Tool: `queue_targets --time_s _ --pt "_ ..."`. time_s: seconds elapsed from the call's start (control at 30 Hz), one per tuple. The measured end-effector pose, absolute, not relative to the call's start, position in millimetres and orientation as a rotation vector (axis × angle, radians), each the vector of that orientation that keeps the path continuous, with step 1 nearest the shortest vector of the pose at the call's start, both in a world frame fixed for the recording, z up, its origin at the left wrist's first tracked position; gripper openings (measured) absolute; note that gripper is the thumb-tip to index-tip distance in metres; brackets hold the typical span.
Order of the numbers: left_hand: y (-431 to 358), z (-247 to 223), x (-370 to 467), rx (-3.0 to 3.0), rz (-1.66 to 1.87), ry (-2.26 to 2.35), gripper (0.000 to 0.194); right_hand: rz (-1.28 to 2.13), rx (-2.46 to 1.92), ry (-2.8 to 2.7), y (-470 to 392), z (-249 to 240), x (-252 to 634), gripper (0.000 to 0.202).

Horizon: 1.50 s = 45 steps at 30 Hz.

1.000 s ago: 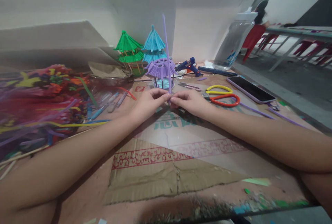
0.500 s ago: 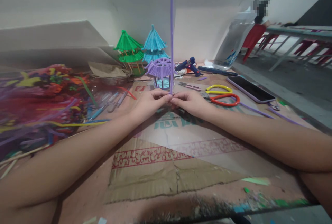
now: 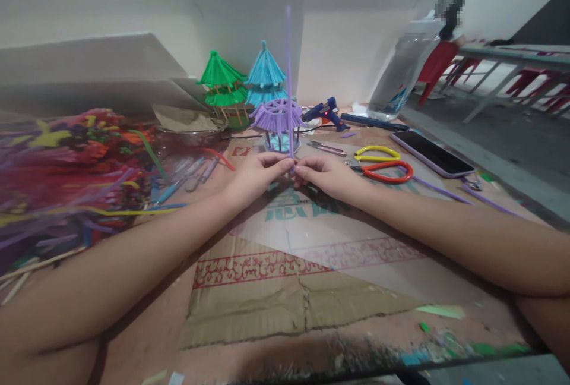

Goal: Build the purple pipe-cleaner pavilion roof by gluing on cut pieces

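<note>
A purple pipe cleaner (image 3: 289,76) stands upright, its lower end pinched between the fingertips of my left hand (image 3: 262,174) and my right hand (image 3: 321,176). The fingertips of both hands nearly meet around it, and part of the lower end is hidden by them. Just behind my hands sits a small purple pavilion (image 3: 276,116) with a fringed roof, thin posts and a pale blue base. The hands are over a cardboard sheet (image 3: 249,308) partly covered by a clear sheet.
Green (image 3: 220,79) and blue pavilions (image 3: 264,73) stand behind. Rightward lie a glue gun (image 3: 328,114), thread snips (image 3: 326,148), red-and-yellow-handled scissors (image 3: 386,172), a phone (image 3: 431,153) and a plastic bottle (image 3: 403,70). A colourful pipe-cleaner heap (image 3: 66,159) fills the left. A person sits far right.
The upright pipe cleaner's top has come down and shifted slightly left, so less of it stands above my hands. Both hands stay in nearly the same place.
</note>
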State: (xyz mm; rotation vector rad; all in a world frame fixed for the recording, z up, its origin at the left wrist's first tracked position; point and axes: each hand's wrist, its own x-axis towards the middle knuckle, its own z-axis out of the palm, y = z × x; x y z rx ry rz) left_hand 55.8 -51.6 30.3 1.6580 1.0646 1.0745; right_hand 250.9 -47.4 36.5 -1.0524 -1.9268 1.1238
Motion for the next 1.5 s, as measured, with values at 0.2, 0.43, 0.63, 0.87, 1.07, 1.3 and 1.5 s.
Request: queue_targets --time_s 0.2,0.43,0.63,0.87,1.07,1.3,1.5 --pt "-51.1 28.6 56.6 1.645 1.091 1.06 0.028 1.069 -1.062 -1.963 -48.8 37.2 250.9 0.026" --pt "-50.4 29.0 56.3 1.67 1.085 1.058 0.025 1.049 -1.072 -1.988 -48.8 37.4 251.8 0.026" --pt "-51.2 28.5 56.0 1.68 1.085 1.063 0.027 1.031 -1.084 -2.016 -50.4 39.4 252.1 0.026" --pt "-53.5 31.6 56.7 1.685 1.071 1.074 0.029 1.033 -1.07 -2.017 -49.2 37.6 253.0 0.025" --pt "-54.5 32.1 59.0 1.635 1.112 1.094 0.03 1.065 -1.034 -1.958 -49.4 37.2 252.4 0.028" --pt "-54.9 32.5 59.4 1.635 1.065 1.088 0.028 1.054 -0.995 -1.704 -47.5 39.5 252.3 0.014" --pt "-55.4 30.6 56.7 1.838 0.93 1.033 0.031 1.1 -0.954 -1.7 -47.9 41.2 252.6 0.013"
